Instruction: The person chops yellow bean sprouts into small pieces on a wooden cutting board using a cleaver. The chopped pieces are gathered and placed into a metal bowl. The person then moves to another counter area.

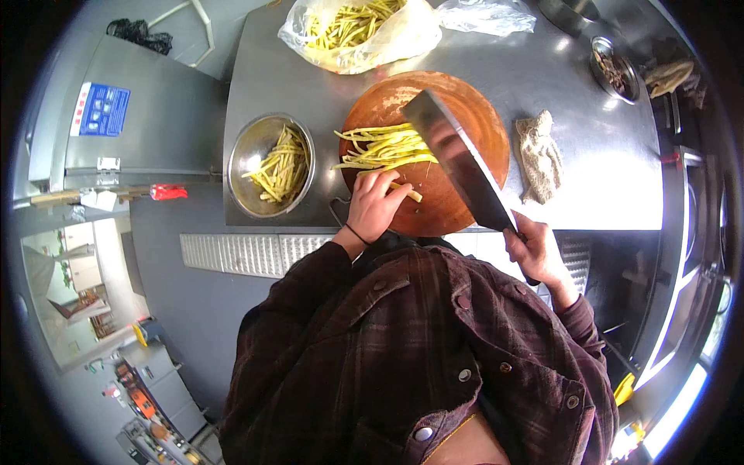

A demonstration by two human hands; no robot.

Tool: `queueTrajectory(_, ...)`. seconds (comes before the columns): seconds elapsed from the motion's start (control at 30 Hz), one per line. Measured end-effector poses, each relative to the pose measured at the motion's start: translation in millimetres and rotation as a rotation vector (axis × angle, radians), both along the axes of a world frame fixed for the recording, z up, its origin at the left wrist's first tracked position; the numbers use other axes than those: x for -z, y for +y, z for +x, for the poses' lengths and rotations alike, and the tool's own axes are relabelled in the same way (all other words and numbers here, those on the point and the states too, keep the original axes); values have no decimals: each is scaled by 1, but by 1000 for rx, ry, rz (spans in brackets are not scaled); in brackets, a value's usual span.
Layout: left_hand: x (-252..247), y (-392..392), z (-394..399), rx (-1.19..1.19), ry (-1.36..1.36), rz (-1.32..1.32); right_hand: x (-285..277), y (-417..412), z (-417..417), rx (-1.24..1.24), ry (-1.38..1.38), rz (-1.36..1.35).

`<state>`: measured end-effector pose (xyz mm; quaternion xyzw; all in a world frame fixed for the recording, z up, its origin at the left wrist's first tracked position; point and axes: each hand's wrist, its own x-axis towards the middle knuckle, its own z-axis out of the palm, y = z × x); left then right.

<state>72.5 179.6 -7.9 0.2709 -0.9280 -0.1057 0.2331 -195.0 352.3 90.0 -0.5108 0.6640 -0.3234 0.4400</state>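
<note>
My right hand [535, 245] grips the handle of a cleaver [465, 163], whose broad blade slants up and left over the round wooden chopping board [430, 212]. A bundle of long yellow-green beans [389, 145] lies across the board's left half, its right ends near the blade and partly behind it. At the board's lower left, my left hand [378, 200] has its fingers bent over a few bean pieces [414, 195]; how firmly it holds them is hidden. Left of the board, a steel bowl [241, 174] contains cut beans [283, 165].
A clear plastic bag [349, 61] full of beans stands beyond the board, beside another crumpled bag [488, 16]. A cloth [540, 156] lies to the right. A small metal dish [616, 70] and a dark pan [569, 13] occupy the far right of the steel table [261, 70].
</note>
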Motion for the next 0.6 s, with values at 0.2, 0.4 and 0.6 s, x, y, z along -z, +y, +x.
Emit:
queueTrajectory(0.2, 22, 33, -4, -108, 215, 13, -16, -31, -14, -438, 291, -140)
queueTrajectory(0.4, 25, 42, -10, -216, 285, 56, -8, -38, -18, -566, 324, -146)
queueTrajectory(0.6, 31, 42, -14, -260, 316, 30, -8, -37, -18, -572, 331, -113)
